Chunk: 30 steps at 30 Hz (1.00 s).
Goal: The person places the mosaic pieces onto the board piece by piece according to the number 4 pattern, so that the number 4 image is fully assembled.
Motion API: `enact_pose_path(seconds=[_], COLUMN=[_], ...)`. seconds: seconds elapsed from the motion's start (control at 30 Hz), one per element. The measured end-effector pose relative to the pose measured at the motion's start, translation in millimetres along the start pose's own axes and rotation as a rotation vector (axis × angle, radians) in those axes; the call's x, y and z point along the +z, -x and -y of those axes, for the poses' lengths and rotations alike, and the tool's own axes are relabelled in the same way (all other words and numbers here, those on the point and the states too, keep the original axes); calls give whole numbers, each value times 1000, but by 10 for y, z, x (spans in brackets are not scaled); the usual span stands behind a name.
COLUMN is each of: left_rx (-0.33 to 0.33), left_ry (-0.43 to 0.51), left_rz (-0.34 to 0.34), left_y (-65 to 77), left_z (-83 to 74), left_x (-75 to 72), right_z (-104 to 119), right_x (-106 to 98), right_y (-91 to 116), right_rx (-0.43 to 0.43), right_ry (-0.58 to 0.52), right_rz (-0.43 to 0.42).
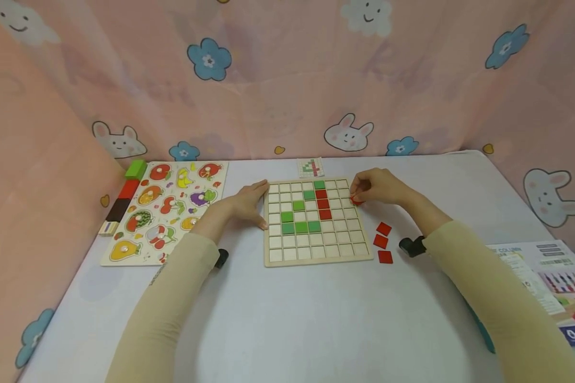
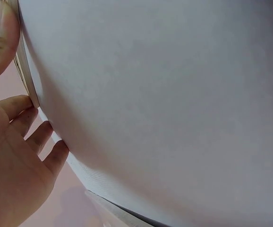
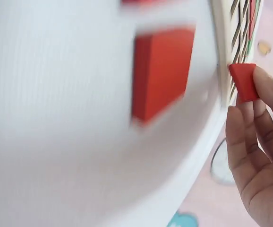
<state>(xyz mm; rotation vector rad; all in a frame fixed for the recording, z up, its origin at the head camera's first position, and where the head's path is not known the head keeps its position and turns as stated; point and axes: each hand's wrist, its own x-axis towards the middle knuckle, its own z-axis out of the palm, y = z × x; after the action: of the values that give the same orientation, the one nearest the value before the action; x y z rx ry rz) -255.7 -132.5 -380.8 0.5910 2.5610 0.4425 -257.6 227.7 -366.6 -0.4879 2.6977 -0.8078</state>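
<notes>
A wooden grid board (image 1: pixel 318 263) lies on the white table. Several green tiles (image 1: pixel 301 227) and a column of three red tiles (image 1: pixel 322 204) sit in its cells. My left hand (image 1: pixel 247 203) touches the board's left edge, fingers extended and thumb spread. At the upper right edge of the board, my right hand (image 1: pixel 380 186) pinches a red square tile (image 3: pixel 244 82) between thumb and fingers. Three loose red tiles (image 1: pixel 380 241) lie right of the board. Behind the board is a small pattern card (image 1: pixel 311 168) showing a green and red figure.
At the left lies a fruit peg puzzle (image 1: pixel 172 181), with stacks of green (image 1: pixel 136 169), red (image 1: pixel 129 188) and black (image 1: pixel 118 209) pieces along its side. A printed box or booklet (image 1: pixel 551 266) sits at the right, partly behind my right sleeve. Pink patterned cloth (image 1: pixel 278 96) hangs behind the table.
</notes>
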Motion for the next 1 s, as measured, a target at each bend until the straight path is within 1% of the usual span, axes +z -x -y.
enact_pose_path(seconds=[0.13,0.23,0.43,0.6,0.7,0.8,0.9,1.0], left_rx=[2,3,3,11,11,9,7,7], left_ry=[-3,-2,6,0,-1,2,3,-1], left_rz=[-3,-4,-4,-3,-2,-3,-4,-5], left_y=[-9,-11,-19,-14,-5,-2,-10,-18], left_z=[5,6,24,18,11,7,9,12], left_x=[0,1,13,5,-2,-3,1,5], right_z=[197,332,469,511,510,508,487,409], right_x=[136,252,408,461,491,501,458,354], right_y=[-3,0,25,59,67,77,100,129], right_rx=[-34,-73,-128,-151,-180,-186,-174,-139], right_ry=[-51,-59,-47,-27,-2,28,56,70], right_rz=[31,64,108,98,89,91,105,126])
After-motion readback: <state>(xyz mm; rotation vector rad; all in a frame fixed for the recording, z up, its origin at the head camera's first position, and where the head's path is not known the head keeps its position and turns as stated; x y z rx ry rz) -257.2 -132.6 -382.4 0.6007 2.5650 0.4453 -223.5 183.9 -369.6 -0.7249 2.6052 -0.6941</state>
